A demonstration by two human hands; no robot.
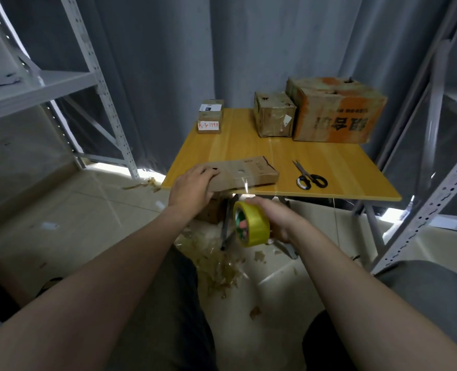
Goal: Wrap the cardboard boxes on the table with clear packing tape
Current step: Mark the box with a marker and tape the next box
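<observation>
A flat cardboard box (248, 174) lies at the near edge of the yellow wooden table (329, 167). My left hand (192, 187) rests on the box's left end, fingers spread over the top. My right hand (275, 219) grips a yellow-tinted roll of clear tape (253, 223) just below the table's front edge. A thin strip of tape (246, 187) runs from the roll up to the box. Three more cardboard boxes stand at the back: a small labelled one (210, 117), a medium one (274, 113) and a large orange-stained one (334, 109).
Black-handled scissors (309, 176) lie on the table right of the flat box. Grey metal shelving stands at the left (61, 81) and at the right (431, 156). Scraps of used tape (216, 266) litter the floor under the table. A grey curtain hangs behind.
</observation>
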